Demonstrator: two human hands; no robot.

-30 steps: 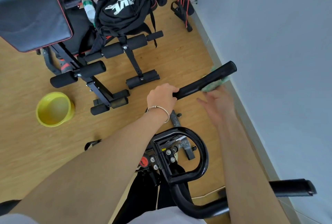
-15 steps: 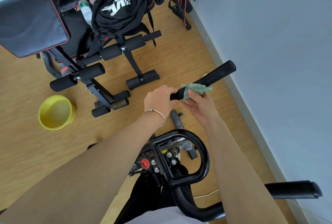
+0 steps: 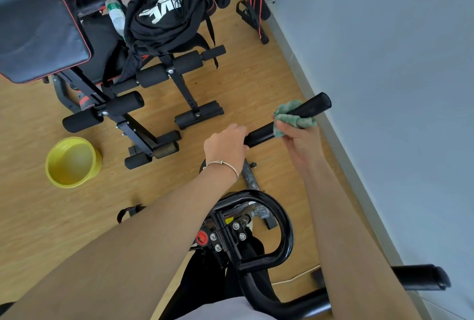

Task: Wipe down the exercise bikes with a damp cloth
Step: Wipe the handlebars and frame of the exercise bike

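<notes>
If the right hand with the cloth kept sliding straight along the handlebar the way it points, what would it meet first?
The right hand, wrapping the cloth around the handlebar, points toward the bar's free end. It would run off that end cap first; beyond it, probably the wall, though depth is unclear.
</notes>
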